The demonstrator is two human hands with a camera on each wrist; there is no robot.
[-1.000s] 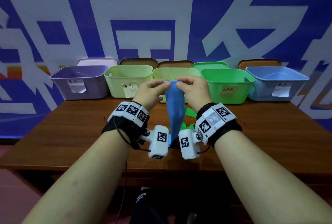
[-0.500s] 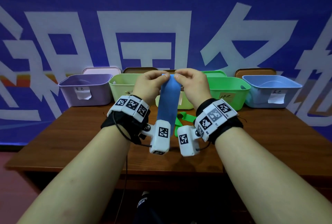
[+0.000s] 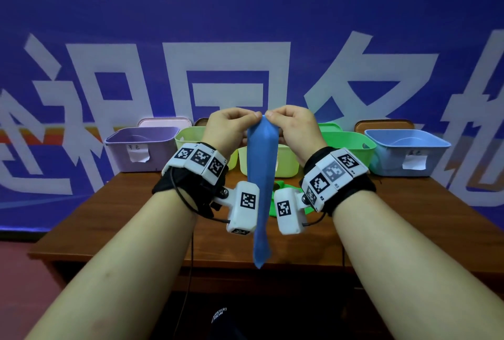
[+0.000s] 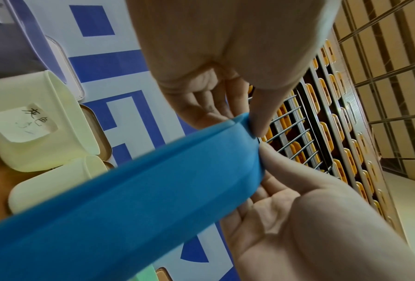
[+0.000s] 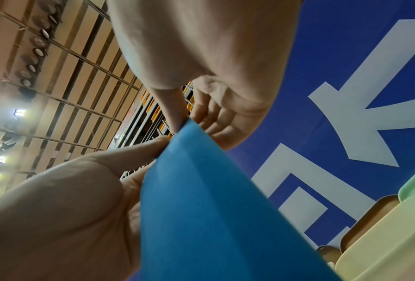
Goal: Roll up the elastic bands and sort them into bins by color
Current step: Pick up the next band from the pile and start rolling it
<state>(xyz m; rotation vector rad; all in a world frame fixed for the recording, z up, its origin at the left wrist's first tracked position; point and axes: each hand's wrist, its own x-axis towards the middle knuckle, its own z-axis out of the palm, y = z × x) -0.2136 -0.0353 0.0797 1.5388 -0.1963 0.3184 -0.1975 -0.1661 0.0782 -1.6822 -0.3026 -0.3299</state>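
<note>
A blue elastic band hangs straight down in front of me, unrolled, its lower end free above the table's front edge. My left hand and right hand pinch its top edge side by side, thumbs and forefingers almost touching. In the left wrist view the left hand nips a corner of the band. The right hand nips the other corner of the band. A green band lies on the table behind the blue one, mostly hidden.
Bins line the back of the wooden table: purple, pale green, yellow-green, green and blue. Paper labels hang on their fronts. Lids lean behind them against a blue banner.
Both hands have risen with the blue band, and its lower end has come up off the table and now hangs free. The pinching fingers have drawn closer together.
</note>
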